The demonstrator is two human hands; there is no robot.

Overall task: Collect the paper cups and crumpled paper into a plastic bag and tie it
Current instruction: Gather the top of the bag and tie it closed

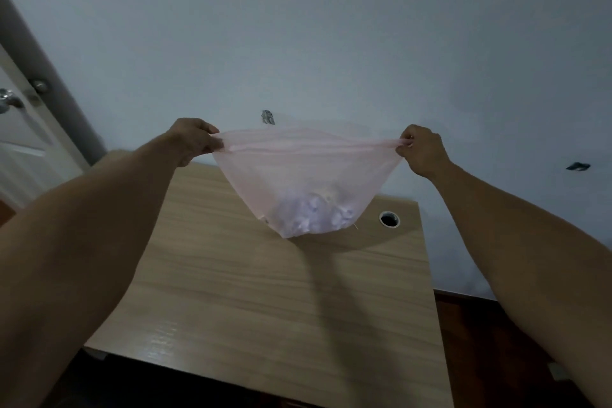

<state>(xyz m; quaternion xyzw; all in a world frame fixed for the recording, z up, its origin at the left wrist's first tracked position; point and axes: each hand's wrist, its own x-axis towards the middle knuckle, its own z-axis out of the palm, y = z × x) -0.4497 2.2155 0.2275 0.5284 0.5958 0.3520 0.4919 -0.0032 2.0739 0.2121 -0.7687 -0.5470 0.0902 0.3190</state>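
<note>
A thin pink plastic bag (308, 172) hangs in the air above the far part of the wooden table (265, 291). Its mouth is pulled wide and taut between my two hands. My left hand (193, 141) grips the left corner of the rim. My right hand (420, 149) pinches the right corner. White crumpled paper and cups (314, 214) show faintly through the bag's bottom, and single pieces cannot be told apart. The bag's lowest point hangs just above the tabletop or touches it; I cannot tell which.
A round cable hole (389, 219) sits near the table's far right corner. A pale wall stands behind the table, with a door and its knob (10, 101) at the left. Dark floor lies to the right of the table.
</note>
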